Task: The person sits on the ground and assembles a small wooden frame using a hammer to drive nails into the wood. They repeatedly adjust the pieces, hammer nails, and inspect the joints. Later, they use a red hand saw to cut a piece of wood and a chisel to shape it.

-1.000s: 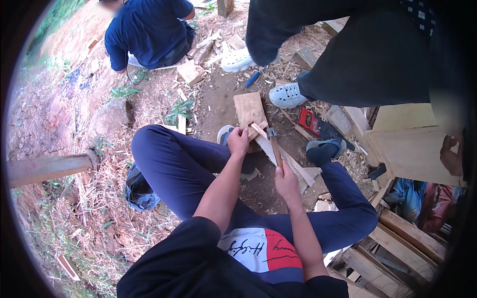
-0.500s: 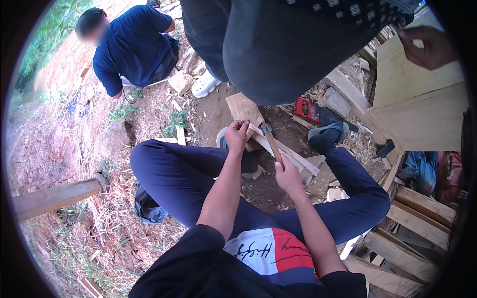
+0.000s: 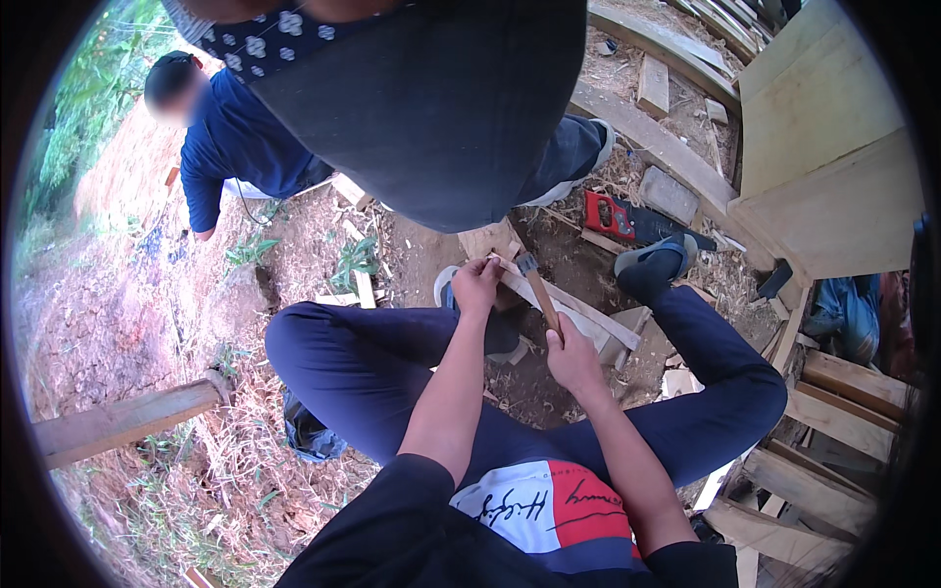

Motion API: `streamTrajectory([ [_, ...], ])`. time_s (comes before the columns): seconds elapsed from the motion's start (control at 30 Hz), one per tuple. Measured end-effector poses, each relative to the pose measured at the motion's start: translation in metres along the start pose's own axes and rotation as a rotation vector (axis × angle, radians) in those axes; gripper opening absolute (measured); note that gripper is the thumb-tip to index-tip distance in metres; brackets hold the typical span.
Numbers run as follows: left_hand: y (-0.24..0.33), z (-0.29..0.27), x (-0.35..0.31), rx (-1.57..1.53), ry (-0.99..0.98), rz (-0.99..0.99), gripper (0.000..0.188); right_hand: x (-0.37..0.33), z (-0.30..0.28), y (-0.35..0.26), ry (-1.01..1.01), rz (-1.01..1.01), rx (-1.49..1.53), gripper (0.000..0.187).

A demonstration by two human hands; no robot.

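Note:
My right hand (image 3: 573, 361) is wrapped round the wooden handle of a hammer (image 3: 540, 295). The hammer's grey metal head is tilted up, just right of my left fingertips. My left hand (image 3: 476, 285) is closed in a pinch at the upper end of a pale wooden strip (image 3: 590, 311); whatever sits between its fingertips is too small to make out. The strip slants down to the right between my bent knees, over other wood pieces. Just beyond my left hand lies a flat wooden block (image 3: 489, 239) on the soil.
A person in dark trousers (image 3: 412, 108) stands close in front of me. Another in a blue shirt (image 3: 240, 127) sits far left. A red-handled saw (image 3: 610, 215) and a grey brick (image 3: 669, 195) lie beyond my right foot. Plywood panels (image 3: 823, 147) and stacked planks (image 3: 823, 498) stand right.
The standing person has moved left across the view, and their hand at upper right is gone from there. My hands keep their hold, with the hammer head still near my left fingertips.

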State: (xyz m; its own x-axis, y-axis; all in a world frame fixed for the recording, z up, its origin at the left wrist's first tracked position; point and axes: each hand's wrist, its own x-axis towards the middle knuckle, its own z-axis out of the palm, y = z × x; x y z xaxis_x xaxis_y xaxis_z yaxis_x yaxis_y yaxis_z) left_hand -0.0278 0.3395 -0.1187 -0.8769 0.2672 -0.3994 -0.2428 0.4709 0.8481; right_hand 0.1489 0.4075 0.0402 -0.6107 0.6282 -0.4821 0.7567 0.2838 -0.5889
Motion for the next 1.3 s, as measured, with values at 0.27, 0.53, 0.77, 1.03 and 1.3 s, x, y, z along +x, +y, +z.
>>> streamTrajectory([
  [0.27, 0.017, -0.006, -0.002, 0.189, 0.062, 0.188, 0.025, 0.004, -0.007, -0.006, -0.067, 0.058, 0.009, 0.033],
  [0.53, 0.018, 0.005, -0.003, 0.216, 0.045, 0.206, 0.022, 0.003, -0.008, 0.000, -0.073, 0.084, -0.011, 0.042],
  [0.77, 0.011, 0.007, -0.005, 0.121, 0.061, 0.194, 0.021, 0.004, -0.010, 0.003, -0.081, 0.076, 0.015, 0.042],
  [1.03, 0.026, 0.007, -0.009, 0.095, 0.078, 0.114, 0.027, 0.006, -0.003, 0.012, -0.058, 0.100, 0.021, 0.043],
  [1.3, 0.024, 0.008, -0.008, 0.109, 0.087, 0.165, 0.023, 0.007, -0.002, 0.014, -0.060, 0.091, 0.034, 0.045],
])
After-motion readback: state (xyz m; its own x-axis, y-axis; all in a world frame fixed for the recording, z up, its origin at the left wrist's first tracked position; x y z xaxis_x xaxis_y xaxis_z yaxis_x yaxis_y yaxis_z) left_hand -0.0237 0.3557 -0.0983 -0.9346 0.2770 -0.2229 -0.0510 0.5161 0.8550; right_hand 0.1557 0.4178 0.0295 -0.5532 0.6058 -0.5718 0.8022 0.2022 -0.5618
